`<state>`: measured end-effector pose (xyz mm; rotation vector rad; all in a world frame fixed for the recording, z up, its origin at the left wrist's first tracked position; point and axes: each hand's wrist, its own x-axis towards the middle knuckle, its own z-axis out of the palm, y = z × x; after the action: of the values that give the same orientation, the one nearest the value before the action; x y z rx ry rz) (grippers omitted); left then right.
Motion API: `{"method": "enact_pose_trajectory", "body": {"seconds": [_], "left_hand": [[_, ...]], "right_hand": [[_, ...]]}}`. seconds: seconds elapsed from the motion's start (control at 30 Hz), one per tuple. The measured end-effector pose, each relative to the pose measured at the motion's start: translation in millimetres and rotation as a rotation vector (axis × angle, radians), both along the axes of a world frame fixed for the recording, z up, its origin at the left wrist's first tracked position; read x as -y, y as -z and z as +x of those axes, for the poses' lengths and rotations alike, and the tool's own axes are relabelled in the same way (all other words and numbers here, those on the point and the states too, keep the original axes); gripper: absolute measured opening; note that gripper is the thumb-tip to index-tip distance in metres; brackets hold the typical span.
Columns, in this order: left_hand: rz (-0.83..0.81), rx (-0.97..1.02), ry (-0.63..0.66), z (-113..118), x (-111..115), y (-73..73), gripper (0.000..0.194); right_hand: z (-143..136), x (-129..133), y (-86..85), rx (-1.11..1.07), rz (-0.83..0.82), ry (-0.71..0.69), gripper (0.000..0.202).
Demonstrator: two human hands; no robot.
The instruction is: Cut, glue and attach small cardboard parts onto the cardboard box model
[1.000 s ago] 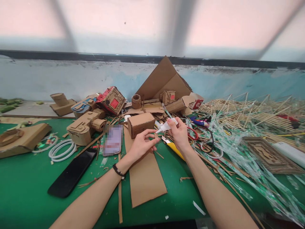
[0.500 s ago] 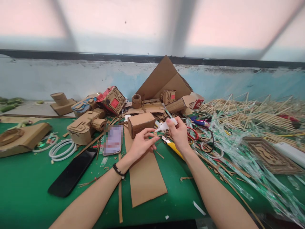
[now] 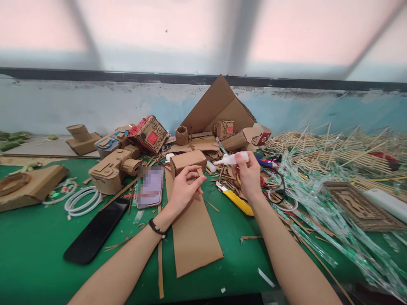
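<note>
L hand [image 3: 186,186] pinching chip [image 3: 200,172] between thumb and finger; box [image 3: 188,158] sitting at chip's 10 o'clock | R hand [image 3: 249,178] gripping tube [image 3: 231,159] at chip's 2 o'clock; nozzle [image 3: 218,162] pointing toward 9, not touching | step looking like glue dabbing; next move probably calling for steady pinch

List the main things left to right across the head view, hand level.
Brown ring-topped cardboard box, coiled white tubing, lilac-screened phone, left hand holding a small tan cardboard piece, right hand holding a white tapered plastic bottle, brown rectangular ridged cardboard panel.
</note>
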<state>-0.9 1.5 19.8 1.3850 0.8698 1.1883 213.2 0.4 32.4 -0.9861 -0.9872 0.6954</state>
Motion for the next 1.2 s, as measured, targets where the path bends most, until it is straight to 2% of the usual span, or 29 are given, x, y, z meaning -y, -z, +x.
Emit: {"method": "enact_pose_trajectory", "body": {"seconds": [0.1,0.17,0.23,0.37,0.43,0.57,0.83,1.0,1.2], "left_hand": [[0.050,0.001,-0.052,-1.3,2.6,-7.5,0.051],[0.065,-0.010,-0.082,-1.7,4.8,-11.6,0.050],[0.071,-0.022,-0.100,-1.5,6.8,-14.3,0.051],[0.102,-0.044,-0.099,-0.3,9.5,-15.8,0.047],[0.111,-0.049,-0.097,0.0,9.9,-15.5,0.046],[0.114,-0.053,-0.101,-0.3,9.2,-14.4,0.046],[0.130,-0.053,-0.090,0.2,8.9,-11.6,0.044],[0.128,-0.067,-0.075,0.5,7.8,-8.7,0.041],[0.044,-0.049,0.033,-0.5,4.8,0.3,0.049]], "right_hand": [[10.5,-6.7,-0.8,-0.181,-0.021,-0.094,0.040],[13.6,-11.6,3.9,-0.160,-0.038,-0.140,0.048],[12.2,-15.3,12.2,-0.019,-0.081,-0.165,0.050],[-2.2,-17.1,31.5,0.358,-0.151,-0.225,0.041],[-10.1,-16.7,38.7,0.447,-0.148,-0.242,0.039],[-14.8,-18.5,44.5,0.579,-0.177,-0.177,0.034],[-4.8,-23.9,42.9,0.807,-0.234,0.014,0.031],[-10.4,-22.7,51.1,0.903,-0.251,-0.020,0.035],[-8.8,-20.1,49.2,0.945,-0.199,-0.084,0.056]]}}
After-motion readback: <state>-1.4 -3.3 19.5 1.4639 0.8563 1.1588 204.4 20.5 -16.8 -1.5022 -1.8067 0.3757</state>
